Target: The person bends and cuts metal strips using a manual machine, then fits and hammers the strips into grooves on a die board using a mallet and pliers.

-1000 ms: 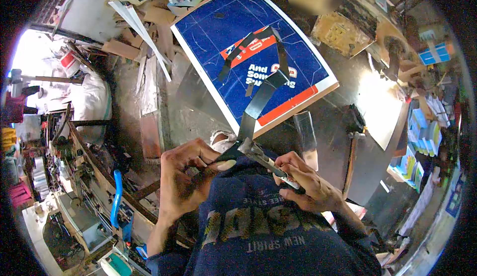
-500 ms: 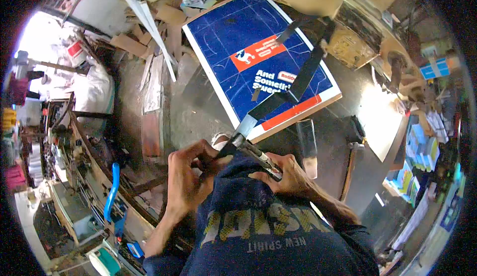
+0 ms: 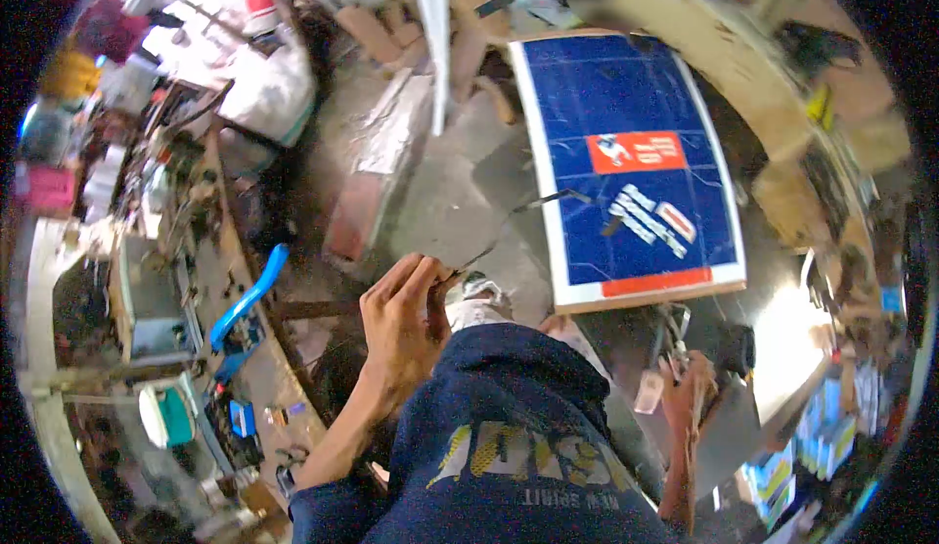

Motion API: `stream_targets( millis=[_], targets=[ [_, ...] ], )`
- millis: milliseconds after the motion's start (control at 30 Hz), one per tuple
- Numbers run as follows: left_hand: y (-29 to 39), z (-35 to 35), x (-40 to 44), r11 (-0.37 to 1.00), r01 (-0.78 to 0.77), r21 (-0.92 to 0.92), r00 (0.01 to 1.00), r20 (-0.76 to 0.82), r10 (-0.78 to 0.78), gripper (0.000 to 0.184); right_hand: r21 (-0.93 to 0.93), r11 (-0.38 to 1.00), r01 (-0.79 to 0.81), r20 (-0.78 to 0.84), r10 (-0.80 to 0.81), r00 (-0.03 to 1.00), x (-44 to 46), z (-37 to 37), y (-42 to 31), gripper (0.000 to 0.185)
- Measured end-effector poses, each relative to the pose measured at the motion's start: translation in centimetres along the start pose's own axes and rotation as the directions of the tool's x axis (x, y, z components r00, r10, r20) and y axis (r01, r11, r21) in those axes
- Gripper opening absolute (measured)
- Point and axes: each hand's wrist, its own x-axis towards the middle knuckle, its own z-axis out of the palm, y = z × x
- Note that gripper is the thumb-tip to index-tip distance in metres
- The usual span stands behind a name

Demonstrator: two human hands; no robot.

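Note:
My left hand (image 3: 403, 321) is closed in a pinch on one end of a thin dark strip (image 3: 494, 241). The strip runs up and right, its far end near the left edge of a blue printed board (image 3: 577, 236). Lower right, my right hand (image 3: 689, 385) is wrapped round a metal scissor-like tool (image 3: 675, 334), with two prongs pointing toward the board's lower edge. Motion blur hides the tool's exact kind. A small pale pink piece (image 3: 648, 392) shows just left of that hand.
A long wooden plank (image 3: 357, 211) lies on the floor, with cardboard scraps (image 3: 370, 33) beyond. On the left, a bench (image 3: 279, 373) carries a blue curved handle (image 3: 249, 297). My foot (image 3: 479, 294) stands below the board. A curved wooden edge (image 3: 729, 50) runs along the upper right.
My right hand has swung away to the right with the tool, apart from the strip. My left hand still pinches the strip, which now appears narrower and off most of the board. The view has turned.

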Motion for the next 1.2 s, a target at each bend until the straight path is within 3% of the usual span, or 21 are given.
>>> stream_targets(
  millis=[33, 67, 100, 133, 200, 233, 267, 333, 433, 467, 533, 567, 633, 667, 800, 867, 1000, 1067, 1100, 1133, 1200],
  targets=[
    [-0.5, -0.9, 0.0, 0.998, -0.010, 0.063, 1.000, -0.002, 0.010, 0.026, 0.014, 0.999, 0.032, 0.025, -0.032, 0.999, 0.7, 0.5, -1.2, 0.048],
    [-1.1, -1.9, 0.0, 0.992, -0.022, 0.121, 1.000, 0.005, 0.022, 0.027, -0.108, 0.984, 0.142, -0.176, -0.160, 0.971, 1.1, 1.2, -2.4, 0.055],
    [-2.1, -2.6, -0.3, 0.947, -0.168, 0.272, 0.980, -0.059, 0.190, 0.025, -0.167, 0.965, 0.202, -0.265, -0.241, 0.934, 1.5, 2.0, -3.9, 0.058],
    [-2.8, -3.4, -0.2, 0.945, -0.148, 0.291, 0.982, -0.074, 0.177, 0.025, -0.236, 0.940, 0.246, -0.349, -0.318, 0.881, 1.9, 2.9, -5.5, 0.062],
    [-4.4, -4.7, -0.4, 0.881, -0.245, 0.405, 0.889, -0.270, 0.371, 0.036, -0.146, 0.938, 0.314, -0.162, -0.336, 0.928, 2.9, 4.9, -10.4, 0.071],
    [-6.0, -6.2, -0.7, 0.857, -0.268, 0.440, 0.896, -0.214, 0.390, 0.043, -0.143, 0.894, 0.424, -0.114, -0.440, 0.891, 3.2, 6.7, -12.4, 0.066],
    [-7.4, -7.6, -1.1, 0.865, -0.233, 0.445, 0.900, -0.238, 0.365, 0.043, -0.016, 0.839, 0.543, -0.040, -0.543, 0.838, 3.1, 7.6, -15.5, 0.060],
    [-9.9, -9.9, -2.1, 0.859, -0.199, 0.472, 0.895, -0.270, 0.355, 0.044, 0.105, 0.809, 0.578, 0.159, -0.587, 0.794, 2.2, 9.5, -21.8, 0.049],
    [-15.5, -13.2, -4.3, 0.819, -0.139, 0.556, 0.850, -0.357, 0.387, 0.039, 0.154, 0.624, 0.766, 0.238, -0.776, 0.584, -0.5, 14.1, -29.5, 0.034],
    [-17.8, -14.7, -5.3, 0.789, -0.126, 0.601, 0.831, -0.370, 0.415, 0.036, 0.141, 0.578, 0.804, 0.239, -0.808, 0.539, -1.6, 15.7, -31.9, 0.034],
    [-21.5, -18.0, -7.1, 0.740, -0.074, 0.668, 0.823, -0.378, 0.423, 0.024, 0.262, 0.539, 0.800, 0.445, -0.804, 0.395, -3.5, 19.2, -36.3, 0.039],
    [-23.9, -19.3, -8.2, 0.733, -0.042, 0.679, 0.815, -0.401, 0.419, 0.022, 0.252, 0.491, 0.834, 0.453, -0.821, 0.347, -4.5, 21.0, -39.3, 0.039],
    [-28.4, -22.4, -10.6, 0.737, 0.023, 0.676, 0.806, -0.449, 0.387, 0.018, 0.384, 0.386, 0.839, 0.515, -0.844, 0.153, -7.6, 24.6, -44.7, 0.030],
    [-30.9, -23.5, -12.5, 0.744, 0.057, 0.666, 0.825, -0.451, 0.340, 0.033, 0.382, 0.350, 0.855, 0.539, -0.836, 0.102, -9.2, 26.3, -47.1, 0.030],
    [-37.6, -30.1, -17.4, 0.783, 0.185, 0.594, 0.793, -0.561, 0.238, 0.024, 0.471, 0.138, 0.871, 0.430, -0.898, -0.091, -16.0, 33.1, -56.3, 0.030],
    [-41.5, -32.4, -20.5, 0.790, 0.291, 0.539, 0.764, -0.628, 0.148, 0.031, 0.493, 0.053, 0.869, 0.398, -0.901, -0.171, -18.8, 35.5, -60.3, 0.032],
    [-46.8, -36.4, -26.4, 0.761, 0.522, 0.385, 0.666, -0.742, -0.081, 0.037, 0.416, 0.009, 0.909, 0.414, -0.892, -0.181, -20.9, 40.8, -64.7, 0.046],
    [-49.1, -38.2, -29.3, 0.701, 0.605, 0.377, 0.625, -0.770, -0.125, 0.037, 0.449, 0.171, 0.877, 0.488, -0.869, -0.080, -21.7, 43.1, -66.0, 0.057],
    [-50.4, -38.9, -30.6, 0.662, 0.664, 0.348, 0.579, -0.800, -0.160, 0.037, 0.461, 0.329, 0.824, 0.638, -0.768, -0.051, -22.2, 43.6, -66.9, 0.064],
    [-52.1, -39.5, -31.9, 0.638, 0.704, 0.311, 0.535, -0.824, -0.188, 0.032, 0.462, 0.313, 0.830, 0.641, -0.764, -0.069, -21.7, 45.0, -66.9, 0.064],
    [-55.0, -40.5, -34.3, 0.586, 0.772, 0.248, 0.501, -0.805, -0.318, 0.023, 0.364, 0.011, 0.931, 0.688, -0.678, -0.261, -19.7, 49.0, -66.9, 0.070]
  ],
)
